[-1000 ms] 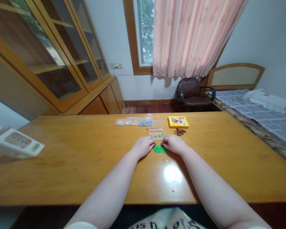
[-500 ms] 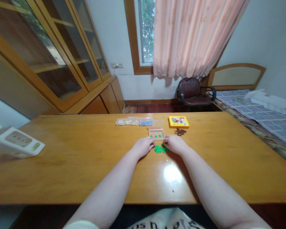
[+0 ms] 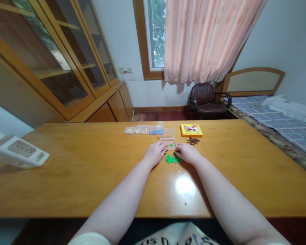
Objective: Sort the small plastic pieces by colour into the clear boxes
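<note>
My left hand [image 3: 154,153] reaches over the left front of a small clear plastic box [image 3: 171,148] with its lid raised. Its thumb and fingers look apart, with nothing visible between them. One small green piece [image 3: 171,145] shows inside the box; the hand covers its left part. In front of the box lies a loose pile of small green pieces [image 3: 170,159]. My right hand [image 3: 186,151] rests at the pile's right edge, fingers pinched together. A bit of green shows at its fingertips, though the exact shape is too small to make out.
Several clear boxes with white pieces [image 3: 142,129] and blue pieces [image 3: 156,130] stand behind, to the left. A yellow box [image 3: 191,130] and a brown pile [image 3: 193,141] lie to the right. A white carton-like container [image 3: 22,153] is at far left.
My left hand has moved slightly forward and right, from beside the green pile to over the box, hiding some green pieces inside. My right hand has barely moved.
</note>
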The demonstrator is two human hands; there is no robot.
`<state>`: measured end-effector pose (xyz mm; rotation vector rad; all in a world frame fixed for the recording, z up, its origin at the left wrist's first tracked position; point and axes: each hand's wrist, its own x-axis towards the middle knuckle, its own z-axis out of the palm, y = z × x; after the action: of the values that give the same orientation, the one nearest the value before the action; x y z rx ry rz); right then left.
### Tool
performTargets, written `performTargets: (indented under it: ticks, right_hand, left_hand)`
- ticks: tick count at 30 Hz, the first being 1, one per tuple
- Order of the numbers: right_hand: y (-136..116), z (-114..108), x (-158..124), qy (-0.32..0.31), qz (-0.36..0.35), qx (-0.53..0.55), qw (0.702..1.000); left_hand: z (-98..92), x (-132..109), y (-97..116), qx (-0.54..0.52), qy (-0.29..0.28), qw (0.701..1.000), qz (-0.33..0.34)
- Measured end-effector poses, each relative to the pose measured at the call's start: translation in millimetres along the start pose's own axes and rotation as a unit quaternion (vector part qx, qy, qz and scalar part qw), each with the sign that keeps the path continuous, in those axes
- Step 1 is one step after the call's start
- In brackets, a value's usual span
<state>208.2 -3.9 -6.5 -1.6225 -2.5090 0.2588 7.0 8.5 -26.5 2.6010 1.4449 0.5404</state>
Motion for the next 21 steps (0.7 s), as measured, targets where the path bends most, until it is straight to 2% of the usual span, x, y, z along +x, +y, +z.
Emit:
performTargets:
  ticks: [4, 13, 21]
  right_hand:
    - [3, -4, -2, 0.000, -0.008, 0.004, 1.000]
    - [-3, -2, -3, -0.045, -0.019, -0.043, 0.998]
    - [-6, -2, -5, -0.028, -0.044, -0.014, 0.999]
  left_hand:
    - [-2.6, -6, 2, 0.003, -0.019, 0.999, 0.044]
    - [-1.3, -7, 3, -0.003, -0.008, 0.998, 0.055]
    - [-4.2, -9, 8, -0.013, -0.044, 0.996, 0.079]
